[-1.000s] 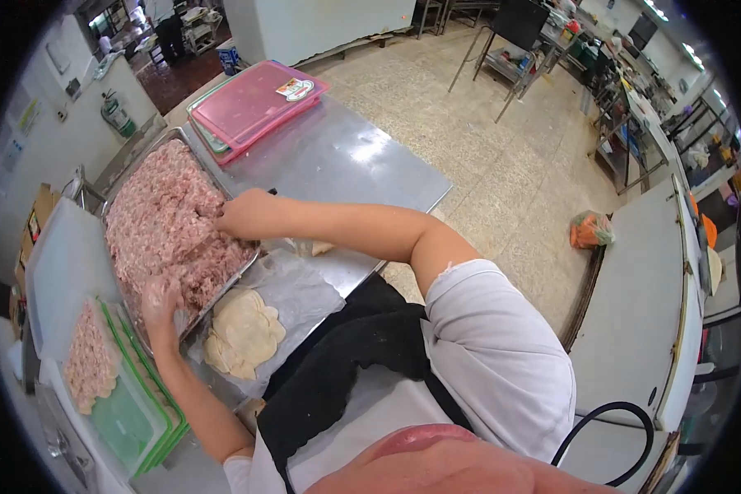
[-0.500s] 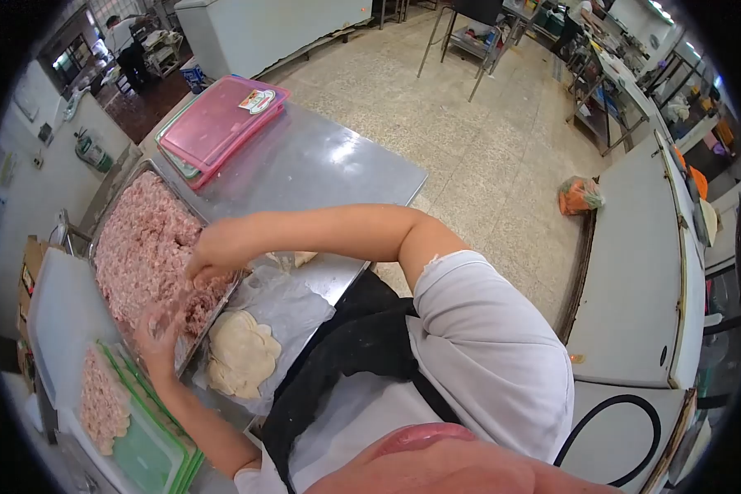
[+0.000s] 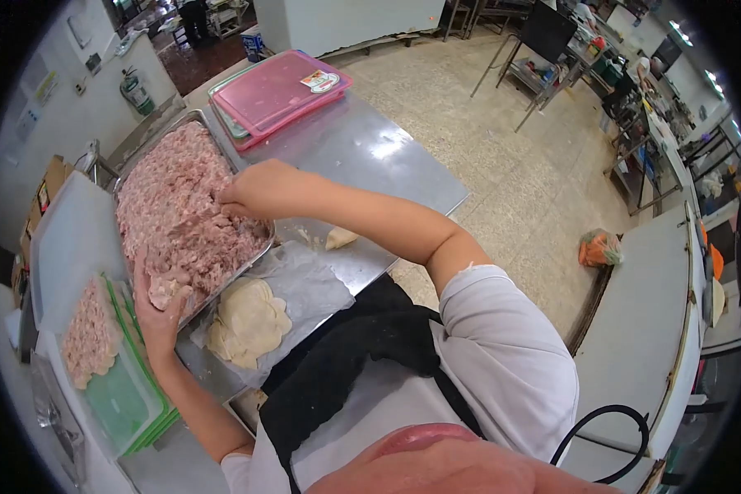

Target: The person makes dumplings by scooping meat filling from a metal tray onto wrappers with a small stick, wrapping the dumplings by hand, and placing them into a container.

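A metal tray [image 3: 237, 272] full of ground meat [image 3: 169, 177] lies on the table. Over its near left corner, my left hand [image 3: 158, 317] is cupped around a pale dough wrapper [image 3: 166, 290] that seems to have meat on it. My right hand [image 3: 263, 188] is at the tray's right side, fingers pinched together at the surface of the meat; whatever they hold is hidden. Nearest my body, a stack of round dough wrappers [image 3: 251, 321] rests on a plastic sheet [image 3: 317, 280]. A small piece of dough [image 3: 341, 238] sits beside the sheet.
Pink-lidded containers [image 3: 284, 90] stand on the steel table [image 3: 370, 156] beyond the tray. At left, a green-edged container [image 3: 123, 403] bears rows of filled pieces [image 3: 89, 333], with a translucent lid [image 3: 74, 239] upright behind. A bag of carrots [image 3: 599, 249] is on the floor.
My right hand has drawn back from my left hand to the right side of the meat. My left hand has turned, showing the wrapper in it. The camera view has shifted.
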Motion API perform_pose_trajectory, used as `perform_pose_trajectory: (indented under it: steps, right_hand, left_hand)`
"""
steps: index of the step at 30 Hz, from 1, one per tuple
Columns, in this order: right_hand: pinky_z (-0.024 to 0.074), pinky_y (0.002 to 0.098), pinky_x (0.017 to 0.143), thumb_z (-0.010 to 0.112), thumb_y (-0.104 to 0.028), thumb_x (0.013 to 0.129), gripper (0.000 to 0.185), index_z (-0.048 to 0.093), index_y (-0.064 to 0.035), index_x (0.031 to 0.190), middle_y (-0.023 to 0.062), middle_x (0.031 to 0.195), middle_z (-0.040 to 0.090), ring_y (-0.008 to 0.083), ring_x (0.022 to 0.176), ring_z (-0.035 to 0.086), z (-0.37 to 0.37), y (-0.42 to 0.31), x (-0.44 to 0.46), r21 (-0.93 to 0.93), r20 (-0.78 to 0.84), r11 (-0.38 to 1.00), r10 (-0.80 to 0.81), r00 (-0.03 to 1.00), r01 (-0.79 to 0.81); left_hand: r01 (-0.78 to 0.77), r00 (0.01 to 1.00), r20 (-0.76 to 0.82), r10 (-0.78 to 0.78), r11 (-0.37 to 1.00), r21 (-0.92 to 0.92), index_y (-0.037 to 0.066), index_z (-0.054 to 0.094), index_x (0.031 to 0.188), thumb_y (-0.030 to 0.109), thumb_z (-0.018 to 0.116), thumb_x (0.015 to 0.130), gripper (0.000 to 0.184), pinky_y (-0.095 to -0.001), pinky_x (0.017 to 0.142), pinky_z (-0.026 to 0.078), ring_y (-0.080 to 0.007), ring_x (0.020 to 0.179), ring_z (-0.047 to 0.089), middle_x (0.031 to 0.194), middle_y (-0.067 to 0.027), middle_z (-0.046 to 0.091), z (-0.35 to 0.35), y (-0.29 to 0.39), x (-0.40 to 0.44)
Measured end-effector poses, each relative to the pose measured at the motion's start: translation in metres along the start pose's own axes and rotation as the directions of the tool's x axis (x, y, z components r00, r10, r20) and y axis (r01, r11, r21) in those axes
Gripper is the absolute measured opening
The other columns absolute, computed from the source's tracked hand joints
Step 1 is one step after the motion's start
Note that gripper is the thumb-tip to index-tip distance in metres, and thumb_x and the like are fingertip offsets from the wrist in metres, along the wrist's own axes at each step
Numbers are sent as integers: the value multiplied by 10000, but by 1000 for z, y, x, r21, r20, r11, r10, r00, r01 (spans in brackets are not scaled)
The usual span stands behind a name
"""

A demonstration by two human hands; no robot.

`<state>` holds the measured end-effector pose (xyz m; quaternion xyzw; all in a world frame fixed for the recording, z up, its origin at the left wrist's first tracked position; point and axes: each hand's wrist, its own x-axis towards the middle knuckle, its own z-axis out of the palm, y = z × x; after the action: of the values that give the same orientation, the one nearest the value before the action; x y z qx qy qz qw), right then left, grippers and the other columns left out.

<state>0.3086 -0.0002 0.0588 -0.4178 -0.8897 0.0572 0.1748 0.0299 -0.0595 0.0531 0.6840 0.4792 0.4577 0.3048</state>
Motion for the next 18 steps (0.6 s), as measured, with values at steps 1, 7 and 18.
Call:
perform_pose_trajectory:
  steps: [1,7,18]
  right_hand:
    - [499,474,689,541,-307,901,245,663,-113,988,174,845,654,359,798,637,-9,-7,-3,155,-105,987,-17,994,34]
    - [491,468,709,546,-339,915,272,664,-123,1031,165,879,658,362,827,629,18,-26,-5,404,-1,903,-162,987,148]
    - [488,438,698,552,-332,920,283,641,-108,1067,140,890,669,365,821,628,26,-33,0,462,-18,846,-293,956,268]
  left_hand:
    - [-237,962,-93,258,953,190,46,590,1144,135,763,715,472,-314,886,441,-173,956,572,1075,-77,637,1,1,1]
    - [-82,990,133,50,966,244,27,574,1193,77,756,693,535,-299,937,419,-188,1013,568,1123,-86,620,-29,-28,13]
    - [-27,990,144,9,992,125,35,610,1140,147,759,722,458,-317,851,463,-201,986,567,1034,-90,599,-24,-57,2]
